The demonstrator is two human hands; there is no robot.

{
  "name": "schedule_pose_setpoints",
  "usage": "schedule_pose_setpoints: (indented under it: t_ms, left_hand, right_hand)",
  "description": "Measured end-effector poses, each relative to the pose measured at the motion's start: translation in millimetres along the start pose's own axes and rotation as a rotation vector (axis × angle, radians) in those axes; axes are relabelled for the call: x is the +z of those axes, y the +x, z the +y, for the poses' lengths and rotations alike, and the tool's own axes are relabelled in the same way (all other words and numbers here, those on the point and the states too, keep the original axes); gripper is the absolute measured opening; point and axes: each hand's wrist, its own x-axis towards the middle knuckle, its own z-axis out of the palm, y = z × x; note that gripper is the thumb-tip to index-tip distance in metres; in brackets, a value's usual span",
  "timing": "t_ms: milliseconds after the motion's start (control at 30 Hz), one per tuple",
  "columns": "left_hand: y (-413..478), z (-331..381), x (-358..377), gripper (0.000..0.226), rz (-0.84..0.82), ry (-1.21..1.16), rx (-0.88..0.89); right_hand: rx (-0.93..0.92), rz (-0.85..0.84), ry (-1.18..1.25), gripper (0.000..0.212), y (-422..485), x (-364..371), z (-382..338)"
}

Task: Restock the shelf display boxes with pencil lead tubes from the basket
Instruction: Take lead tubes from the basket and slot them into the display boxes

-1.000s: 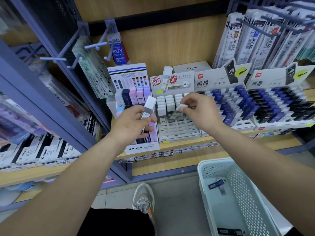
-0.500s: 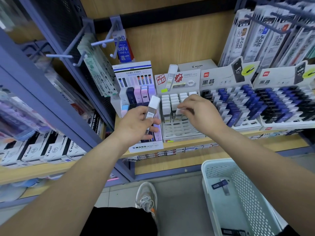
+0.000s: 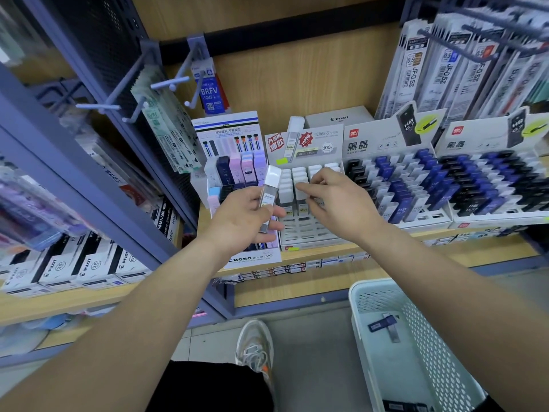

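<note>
My left hand (image 3: 242,223) grips a clear pencil lead tube with a white cap (image 3: 271,185), held upright in front of the shelf. My right hand (image 3: 341,206) hovers over the white display box (image 3: 306,233), fingers stretched left and holding nothing that I can see. The box's back rows hold white-capped tubes (image 3: 298,173), and its front slots are bare. The white perforated basket (image 3: 356,307) stands on the floor at the lower right. In it lie a blue tube (image 3: 381,324), a grey tube (image 3: 392,333) and a dark one (image 3: 404,407).
Two Deli display boxes (image 3: 416,185) of blue, black and white tubes stand right of the white box. A MONO box (image 3: 237,171) with pastel cases stands left of it. Peg hooks (image 3: 169,83) with hanging refills jut out above. My shoe (image 3: 254,346) is on the floor.
My right hand has set its tube into the white box and now has its fingers spread, empty. My left hand has kept its tube almost still.
</note>
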Motion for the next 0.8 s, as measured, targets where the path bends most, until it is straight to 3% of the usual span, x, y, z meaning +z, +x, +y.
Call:
schedule_pose_setpoints:
  t_ms: [133, 233, 400, 467, 567, 667, 800]
  left_hand:
    - [1.2, 0.5, 3.0, 0.028, 0.005, 0.009, -0.007]
    - [1.4, 1.2, 5.1, 0.028, -0.007, 0.014, 0.002]
    - [3.9, 2.7, 10.5, 0.028, -0.072, 0.005, 0.037]
    - [4.2, 4.7, 14.7, 0.029, -0.109, 0.004, 0.063]
    - [6.0, 8.2, 21.4, 0.027, -0.132, -0.002, 0.085]
    - [11.9, 6.0, 19.3, 0.02, -0.031, 0.193, 0.152]
    - [14.3, 1.7, 11.0, 0.023, 0.087, 0.446, 0.209]
  right_hand:
    - [0.022, -0.033, -0.037, 0.037, -3.4, 1.6, 1.2]
    - [0.105, -0.043, 0.107, 0.035, 2.4, -7.4, 0.9]
    - [0.346, -0.036, 0.819, 0.024, 15.6, -36.8, -16.8]
    - [0.348, -0.048, 0.972, 0.019, 16.1, -42.3, -26.5]
    - [0.322, -0.006, 0.99, 0.015, 16.2, -46.8, -31.1]
    - [0.329, 0.033, 0.923, 0.019, 17.9, -54.5, -20.0]
    - [0.299, 0.054, 0.517, 0.024, 12.4, -61.2, 4.7]
